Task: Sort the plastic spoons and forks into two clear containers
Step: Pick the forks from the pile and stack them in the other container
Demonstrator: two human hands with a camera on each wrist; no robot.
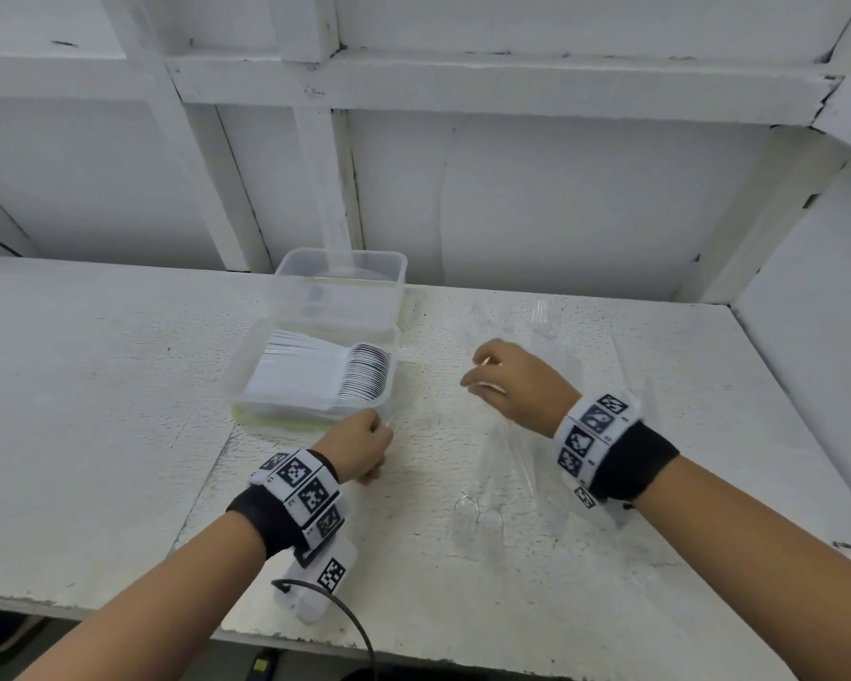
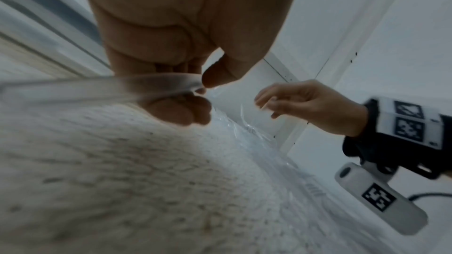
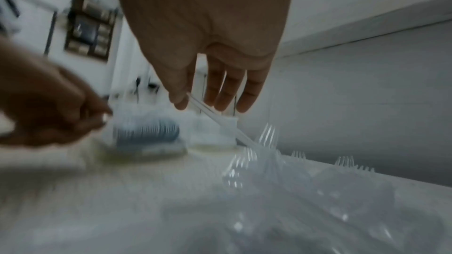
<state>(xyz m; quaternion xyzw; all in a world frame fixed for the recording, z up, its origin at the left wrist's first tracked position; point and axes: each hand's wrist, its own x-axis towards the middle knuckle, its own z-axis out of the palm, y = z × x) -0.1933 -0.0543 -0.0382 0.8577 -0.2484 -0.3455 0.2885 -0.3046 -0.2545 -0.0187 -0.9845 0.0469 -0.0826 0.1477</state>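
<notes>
Two clear containers stand end to end at the table's middle. The near container (image 1: 246,366) holds a neat stack of spoons (image 1: 364,371); the far container (image 1: 394,277) looks empty. A loose pile of clear forks and spoons (image 1: 507,464) lies to the right, its tines (image 3: 267,133) sticking up. My left hand (image 1: 382,435) hovers just in front of the near container and pinches a clear utensil (image 2: 146,87) between thumb and fingers; I cannot tell which kind. My right hand (image 1: 477,373) is above the pile and pinches a thin clear handle (image 3: 215,121), whose head is lost among the pile.
The white table (image 1: 94,435) runs to a white panelled wall (image 1: 561,199) behind the containers and a side wall (image 1: 816,336) on the right. Its front edge is near my forearms. A black cable (image 1: 350,616) hangs from my left wrist.
</notes>
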